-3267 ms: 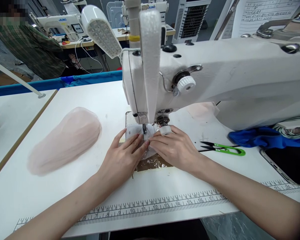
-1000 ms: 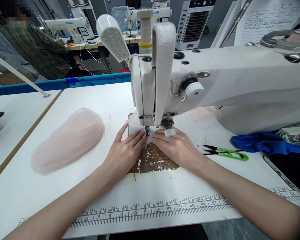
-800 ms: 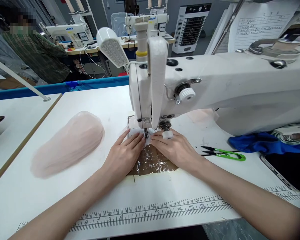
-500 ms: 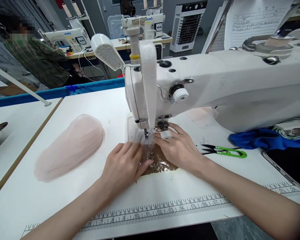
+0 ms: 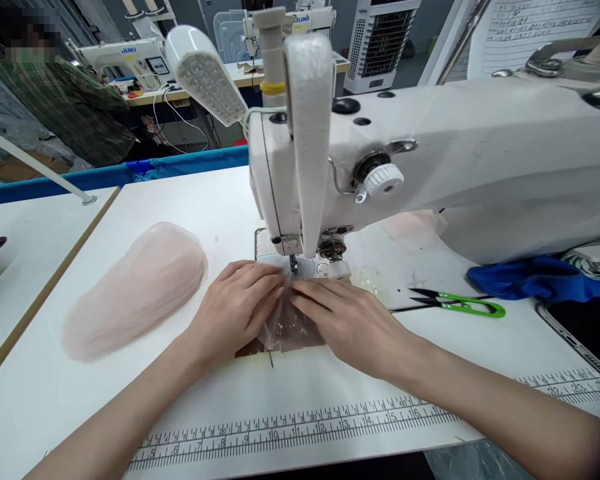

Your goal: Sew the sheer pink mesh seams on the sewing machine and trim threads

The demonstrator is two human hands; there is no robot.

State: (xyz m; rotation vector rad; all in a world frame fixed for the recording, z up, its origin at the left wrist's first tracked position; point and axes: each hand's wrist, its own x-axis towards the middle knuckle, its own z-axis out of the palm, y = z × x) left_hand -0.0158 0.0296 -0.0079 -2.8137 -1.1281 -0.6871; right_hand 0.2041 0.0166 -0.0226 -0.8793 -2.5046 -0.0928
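A small sheer pale-pink fabric lies folded under the needle and presser foot of a white sewing machine. My left hand is at the fabric's left side, fingers bent and pressed together on it beside the foot. From the right, my right hand holds the same fabric, its fingertips close to the left hand's. A raised fold runs between the two hands toward the foot. Under the fabric shows a shiny brown patch of the table. Both sets of fingertips are partly hidden by fabric and fingers.
A pink sheer pile lies left on the table. Green thread snips, a blue cloth and a phone-like black device lie right. A ruler strip runs along the front edge. Beyond, a person in a plaid shirt sits.
My right hand has drawn back from behind the presser foot toward me. My left hand has shifted slightly up and left. Pink fabric now gathers in a fold between them; the view has shifted slightly.
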